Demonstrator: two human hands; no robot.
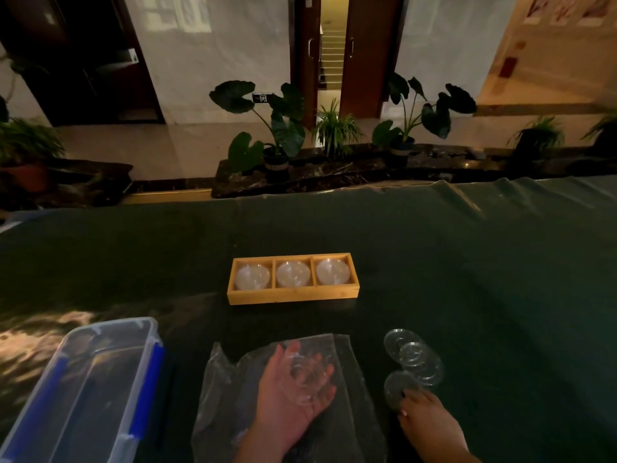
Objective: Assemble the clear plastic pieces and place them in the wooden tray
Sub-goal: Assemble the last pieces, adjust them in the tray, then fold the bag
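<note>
A dark green cloth-covered table [467,262] fills the view, its far edge running before a row of potted plants [277,128]; wide bare cloth lies around the wooden tray [293,294]. A clear storage bin [83,389] with blue latches sits at the near left edge. The tray's three compartments each hold a clear plastic bowl [293,273]. Near centre, a plastic bag [220,379] lies under the left hand [293,392], palm up, fingers cupping a clear plastic piece [305,372]. The right hand [424,416] pinches one of the clear plastic discs [414,357]. No writing is legible.
</note>
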